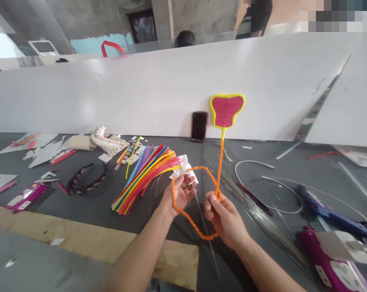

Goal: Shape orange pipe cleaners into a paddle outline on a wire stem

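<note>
My right hand (221, 213) is closed around the orange stem (220, 166) of a paddle-shaped piece. Its head (228, 110) is pink-red with a fuzzy yellow rim and stands upright. The same hand also pinches one side of a loop of twisted orange pipe cleaner (191, 222). My left hand (183, 192) is inside the loop's left part, palm up, fingers loosely curled and apart; the loop touches it near the wrist. A thin clear strand or wire (204, 219) runs down beside its fingers; whether they touch it I cannot tell.
Coloured pipe cleaners (147, 176) lie fanned left of my hands, beside a dark braided headband (87, 178). A phone (199, 126) leans on the white partition (140, 89). Thin wires (250, 202), a blue glue gun (332, 213) and a purple power strip (332, 259) lie right.
</note>
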`<action>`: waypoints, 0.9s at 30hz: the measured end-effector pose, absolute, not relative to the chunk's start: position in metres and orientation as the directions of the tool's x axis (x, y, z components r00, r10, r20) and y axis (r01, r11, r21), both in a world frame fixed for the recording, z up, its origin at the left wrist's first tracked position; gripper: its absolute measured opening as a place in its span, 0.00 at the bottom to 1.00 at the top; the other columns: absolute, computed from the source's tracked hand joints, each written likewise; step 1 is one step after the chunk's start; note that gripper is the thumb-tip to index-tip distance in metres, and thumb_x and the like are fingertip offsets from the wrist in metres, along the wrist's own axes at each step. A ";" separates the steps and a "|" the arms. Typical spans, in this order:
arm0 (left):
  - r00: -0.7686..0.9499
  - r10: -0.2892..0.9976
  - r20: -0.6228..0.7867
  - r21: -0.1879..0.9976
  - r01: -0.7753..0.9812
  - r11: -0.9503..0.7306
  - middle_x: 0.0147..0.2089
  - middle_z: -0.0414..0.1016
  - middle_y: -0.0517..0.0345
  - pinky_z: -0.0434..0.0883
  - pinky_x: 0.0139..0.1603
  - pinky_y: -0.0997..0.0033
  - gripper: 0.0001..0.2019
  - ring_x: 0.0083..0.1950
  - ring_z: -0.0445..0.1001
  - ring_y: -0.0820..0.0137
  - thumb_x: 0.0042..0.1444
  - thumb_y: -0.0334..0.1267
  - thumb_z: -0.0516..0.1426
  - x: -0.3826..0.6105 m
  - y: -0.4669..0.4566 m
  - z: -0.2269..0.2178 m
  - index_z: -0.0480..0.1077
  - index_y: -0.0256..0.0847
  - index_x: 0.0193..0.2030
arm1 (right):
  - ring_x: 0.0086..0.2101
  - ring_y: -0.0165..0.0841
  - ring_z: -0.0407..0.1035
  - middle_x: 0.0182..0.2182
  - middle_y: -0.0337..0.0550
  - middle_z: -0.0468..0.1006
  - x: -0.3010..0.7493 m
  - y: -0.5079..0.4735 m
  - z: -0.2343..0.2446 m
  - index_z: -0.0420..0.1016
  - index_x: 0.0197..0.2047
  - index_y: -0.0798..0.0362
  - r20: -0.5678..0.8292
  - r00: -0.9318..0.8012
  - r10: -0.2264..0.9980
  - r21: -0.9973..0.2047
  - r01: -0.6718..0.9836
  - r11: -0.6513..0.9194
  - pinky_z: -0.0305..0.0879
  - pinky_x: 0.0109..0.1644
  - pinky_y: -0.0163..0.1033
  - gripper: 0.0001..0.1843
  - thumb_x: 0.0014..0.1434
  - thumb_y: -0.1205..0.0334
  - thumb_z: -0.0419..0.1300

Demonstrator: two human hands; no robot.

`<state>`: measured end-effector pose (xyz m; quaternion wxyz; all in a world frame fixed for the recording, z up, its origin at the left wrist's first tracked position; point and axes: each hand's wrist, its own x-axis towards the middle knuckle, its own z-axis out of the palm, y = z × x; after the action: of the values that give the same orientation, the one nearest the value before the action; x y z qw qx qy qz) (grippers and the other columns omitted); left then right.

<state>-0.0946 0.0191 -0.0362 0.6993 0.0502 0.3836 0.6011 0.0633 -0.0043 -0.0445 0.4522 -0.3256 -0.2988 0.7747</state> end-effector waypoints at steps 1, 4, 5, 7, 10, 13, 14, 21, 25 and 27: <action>-0.027 0.869 -0.495 0.527 -0.804 0.275 0.36 0.77 0.53 0.74 0.31 0.72 0.08 0.33 0.77 0.70 0.58 0.39 0.54 -0.096 0.020 -0.036 0.71 0.37 0.37 | 0.20 0.23 0.57 0.22 0.34 0.67 0.064 -0.003 -0.044 0.70 0.36 0.52 -0.239 -0.353 0.905 -0.755 -0.519 -0.401 0.55 0.24 0.30 0.14 0.52 0.51 0.64; -0.032 0.869 -0.494 0.522 -0.810 0.267 0.32 0.76 0.53 0.74 0.29 0.72 0.11 0.30 0.76 0.71 0.59 0.42 0.53 -0.097 0.019 -0.033 0.71 0.35 0.36 | 0.20 0.23 0.57 0.22 0.33 0.66 0.067 0.000 -0.043 0.70 0.36 0.50 -0.255 -0.286 0.924 -0.748 -0.547 -0.376 0.55 0.23 0.30 0.14 0.51 0.52 0.65; -0.042 0.875 -0.482 0.531 -0.809 0.254 0.31 0.76 0.54 0.74 0.29 0.71 0.12 0.29 0.76 0.71 0.59 0.42 0.53 -0.097 0.019 -0.032 0.71 0.35 0.36 | 0.20 0.23 0.56 0.22 0.33 0.66 0.067 0.000 -0.043 0.70 0.36 0.50 -0.260 -0.271 0.927 -0.745 -0.555 -0.371 0.55 0.23 0.29 0.14 0.51 0.52 0.65; -0.073 0.889 -0.451 0.559 -0.800 0.218 0.30 0.76 0.54 0.75 0.30 0.71 0.11 0.29 0.76 0.71 0.58 0.40 0.54 -0.095 0.018 -0.029 0.71 0.34 0.35 | 0.20 0.23 0.56 0.22 0.33 0.66 0.067 0.001 -0.043 0.70 0.36 0.50 -0.263 -0.262 0.929 -0.736 -0.568 -0.369 0.55 0.23 0.29 0.14 0.51 0.52 0.65; -0.112 0.901 -0.419 0.601 -0.778 0.183 0.30 0.75 0.55 0.76 0.32 0.70 0.08 0.30 0.75 0.72 0.57 0.36 0.54 -0.093 0.018 -0.028 0.71 0.34 0.34 | 0.20 0.23 0.56 0.22 0.33 0.65 0.066 0.000 -0.043 0.70 0.36 0.50 -0.261 -0.270 0.927 -0.727 -0.577 -0.373 0.55 0.23 0.29 0.13 0.51 0.52 0.65; -0.132 0.901 -0.414 0.614 -0.771 0.169 0.30 0.75 0.55 0.76 0.34 0.68 0.05 0.30 0.75 0.72 0.55 0.34 0.55 -0.092 0.018 -0.028 0.71 0.35 0.34 | 0.20 0.23 0.56 0.21 0.33 0.65 0.066 0.000 -0.043 0.70 0.36 0.50 -0.264 -0.266 0.927 -0.722 -0.583 -0.373 0.55 0.23 0.29 0.13 0.51 0.53 0.65; -0.139 0.900 -0.413 0.613 -0.773 0.162 0.30 0.75 0.56 0.76 0.34 0.68 0.05 0.30 0.75 0.72 0.54 0.34 0.56 -0.092 0.018 -0.028 0.71 0.35 0.33 | 0.20 0.23 0.56 0.21 0.33 0.65 0.065 0.000 -0.042 0.70 0.36 0.50 -0.264 -0.265 0.927 -0.719 -0.586 -0.373 0.56 0.23 0.29 0.13 0.51 0.53 0.65; -0.179 0.899 -0.400 0.637 -0.759 0.133 0.29 0.75 0.56 0.75 0.36 0.65 0.03 0.31 0.75 0.71 0.52 0.31 0.57 -0.092 0.018 -0.030 0.70 0.36 0.33 | 0.20 0.23 0.56 0.22 0.33 0.65 0.066 0.000 -0.044 0.70 0.36 0.51 -0.257 -0.276 0.926 -0.712 -0.595 -0.374 0.55 0.22 0.29 0.13 0.52 0.53 0.65; -0.192 0.899 -0.393 0.660 -0.740 0.130 0.30 0.75 0.56 0.76 0.36 0.66 0.04 0.31 0.74 0.72 0.51 0.32 0.58 -0.092 0.018 -0.030 0.70 0.36 0.34 | 0.20 0.22 0.56 0.22 0.34 0.65 0.066 0.000 -0.045 0.70 0.36 0.52 -0.259 -0.271 0.927 -0.713 -0.594 -0.373 0.56 0.22 0.28 0.13 0.52 0.54 0.64; -0.192 0.902 -0.387 0.666 -0.734 0.129 0.30 0.75 0.57 0.76 0.35 0.66 0.05 0.31 0.74 0.72 0.50 0.32 0.59 -0.091 0.018 -0.030 0.70 0.36 0.35 | 0.20 0.22 0.56 0.21 0.34 0.66 0.066 -0.001 -0.044 0.71 0.36 0.52 -0.269 -0.271 0.924 -0.703 -0.601 -0.381 0.56 0.22 0.27 0.13 0.52 0.54 0.65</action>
<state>-0.0915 0.0179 -0.0305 0.6273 0.1012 0.4135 0.6521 0.0655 -0.0007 -0.0438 0.5016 -0.3358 -0.2409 0.7600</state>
